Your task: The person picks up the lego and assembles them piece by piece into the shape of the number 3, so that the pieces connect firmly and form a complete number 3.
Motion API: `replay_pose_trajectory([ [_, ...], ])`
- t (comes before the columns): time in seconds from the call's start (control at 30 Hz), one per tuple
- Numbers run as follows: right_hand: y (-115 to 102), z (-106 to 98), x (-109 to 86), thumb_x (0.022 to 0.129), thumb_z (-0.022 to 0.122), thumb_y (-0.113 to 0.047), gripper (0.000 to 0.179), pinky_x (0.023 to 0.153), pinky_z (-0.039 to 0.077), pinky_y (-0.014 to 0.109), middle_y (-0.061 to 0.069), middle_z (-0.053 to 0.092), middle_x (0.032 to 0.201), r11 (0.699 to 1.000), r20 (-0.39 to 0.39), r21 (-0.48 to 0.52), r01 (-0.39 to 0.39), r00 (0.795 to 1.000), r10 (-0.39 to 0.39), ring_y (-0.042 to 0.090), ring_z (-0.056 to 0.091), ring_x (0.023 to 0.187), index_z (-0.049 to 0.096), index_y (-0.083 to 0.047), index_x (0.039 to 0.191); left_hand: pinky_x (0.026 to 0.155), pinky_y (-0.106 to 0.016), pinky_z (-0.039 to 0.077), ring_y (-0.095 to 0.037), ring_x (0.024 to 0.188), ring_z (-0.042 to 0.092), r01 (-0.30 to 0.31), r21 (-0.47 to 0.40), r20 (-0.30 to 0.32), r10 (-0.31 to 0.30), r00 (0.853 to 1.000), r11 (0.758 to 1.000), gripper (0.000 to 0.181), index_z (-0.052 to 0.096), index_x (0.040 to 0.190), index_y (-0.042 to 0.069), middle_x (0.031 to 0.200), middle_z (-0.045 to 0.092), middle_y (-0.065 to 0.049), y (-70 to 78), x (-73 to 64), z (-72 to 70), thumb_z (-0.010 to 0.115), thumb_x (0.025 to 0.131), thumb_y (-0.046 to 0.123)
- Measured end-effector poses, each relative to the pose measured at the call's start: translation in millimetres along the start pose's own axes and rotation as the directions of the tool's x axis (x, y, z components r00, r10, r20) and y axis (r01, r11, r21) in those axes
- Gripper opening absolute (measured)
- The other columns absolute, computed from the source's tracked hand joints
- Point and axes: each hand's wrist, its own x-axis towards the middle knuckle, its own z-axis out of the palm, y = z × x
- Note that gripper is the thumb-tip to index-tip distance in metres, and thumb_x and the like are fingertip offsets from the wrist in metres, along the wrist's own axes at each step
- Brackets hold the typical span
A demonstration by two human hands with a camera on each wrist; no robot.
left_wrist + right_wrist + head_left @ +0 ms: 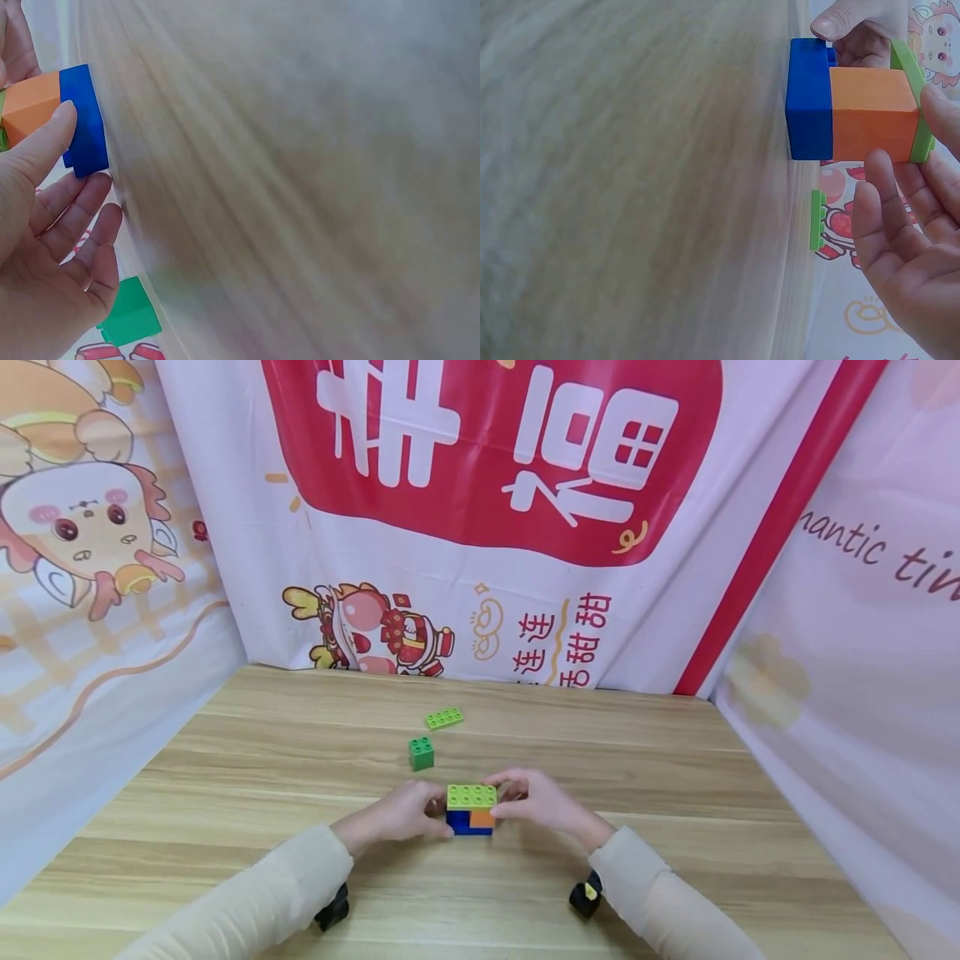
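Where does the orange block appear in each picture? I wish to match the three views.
Head: the orange block is just below the picture's centre.
Left wrist: at the left edge, in the upper half.
Right wrist: in the upper right part.
Shared landmark: the blue block, directly against it in every view.

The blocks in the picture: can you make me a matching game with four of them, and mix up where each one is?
Things:
1. blue block
2. orange block
3. green block
4. loose lime plate

Places:
A. apart from the stack, and the farthest from it
B. in the middle layer of the stack
C. apart from the stack, but the nearer one
D. at the bottom of the stack

Right pairs: 1-D, 2-B, 3-C, 4-A
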Motion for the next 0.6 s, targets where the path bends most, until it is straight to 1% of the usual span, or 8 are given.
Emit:
replay_pose_trajectory([
  [0.07, -0.8, 0.1, -0.1, 0.081, 0.072, -0.023, 0.041, 0.067, 0.046, 0.033, 0.003, 0.065, 0.088, 1.0, 0.0, 0.001, -0.003, 1.0, 0.003, 0.018, 0.059, 0.08, 0.061, -0.011, 0.118, 0.075, -0.034, 0.045, -0.013, 0.083, 0.054, 0.018, -0.017, 0.008, -0.018, 1.0, 1.0, 0.035, 0.065, 0.108, 0.012, 0.093, 0.062, 0.007, -0.8, -0.4, -1.6, 0.075, 0.077, 0.025],
  [0.17, -2.1, 0.2, -0.5, 0.081, 0.072, -0.022, 0.041, 0.067, 0.047, 0.032, 0.003, 0.065, 0.087, 1.0, -0.002, 0.006, -0.01, 1.0, 0.011, 0.018, 0.059, 0.08, 0.061, -0.01, 0.118, 0.078, -0.034, 0.046, -0.014, 0.087, 0.055, 0.037, -0.027, 0.0, -0.037, 0.999, 0.999, 0.038, 0.064, 0.111, 0.01, 0.094, 0.061, 0.005, -2.0, -1.2, -5.3, 0.073, 0.079, 0.026],
  [0.3, -3.6, 0.1, -1.1, 0.081, 0.072, -0.021, 0.041, 0.067, 0.047, 0.032, 0.003, 0.065, 0.087, 1.0, -0.004, 0.001, -0.015, 1.0, 0.015, 0.018, 0.059, 0.08, 0.061, -0.01, 0.118, 0.078, -0.033, 0.046, -0.015, 0.089, 0.055, 0.04, -0.014, -0.048, -0.041, 0.998, 0.999, 0.041, 0.062, 0.114, 0.005, 0.096, 0.06, 0.0, -4.1, -1.8, -12.1, 0.071, 0.081, 0.028],
  [0.37, -4.2, 0.0, -1.3, 0.08, 0.073, -0.021, 0.041, 0.066, 0.047, 0.032, 0.003, 0.065, 0.087, 1.0, -0.006, -0.006, -0.016, 1.0, 0.016, 0.018, 0.059, 0.08, 0.061, -0.009, 0.118, 0.078, -0.032, 0.046, -0.015, 0.089, 0.054, 0.053, -0.022, -0.071, -0.054, 0.996, 0.998, 0.043, 0.061, 0.115, 0.003, 0.097, 0.06, -0.001, -5.9, -1.5, -16.0, 0.07, 0.081, 0.029],
  [0.47, -4.5, 0.2, -1.4, 0.08, 0.073, -0.022, 0.042, 0.067, 0.048, 0.032, 0.003, 0.064, 0.087, 1.0, -0.007, -0.009, -0.019, 1.0, 0.018, 0.018, 0.059, 0.08, 0.061, -0.009, 0.118, 0.078, -0.034, 0.045, -0.017, 0.09, 0.053, 0.046, -0.043, -0.11, -0.051, 0.993, 0.998, 0.043, 0.061, 0.115, 0.001, 0.099, 0.06, -0.005, -8.4, -0.1, -22.2, 0.069, 0.082, 0.027],
  [0.53, -4.5, 0.2, -1.4, 0.08, 0.073, -0.022, 0.042, 0.067, 0.048, 0.032, 0.003, 0.064, 0.087, 1.0, -0.008, -0.008, -0.021, 1.0, 0.021, 0.018, 0.059, 0.08, 0.061, -0.009, 0.119, 0.079, -0.034, 0.045, -0.018, 0.091, 0.053, 0.041, -0.045, -0.136, -0.047, 0.99, 0.998, 0.043, 0.06, 0.116, 0.001, 0.1, 0.06, -0.006, -11.1, 1.2, -25.8, 0.069, 0.083, 0.026],
  [0.6, -4.5, 0.3, -1.3, 0.08, 0.073, -0.022, 0.042, 0.067, 0.048, 0.032, 0.003, 0.064, 0.088, 1.0, -0.008, -0.006, -0.022, 1.0, 0.022, 0.018, 0.059, 0.081, 0.06, -0.009, 0.119, 0.08, -0.035, 0.045, -0.019, 0.094, 0.053, 0.05, -0.053, -0.161, -0.058, 0.985, 0.997, 0.042, 0.06, 0.116, 0.003, 0.104, 0.061, -0.007, -11.8, 1.9, -29.5, 0.069, 0.083, 0.026],
])
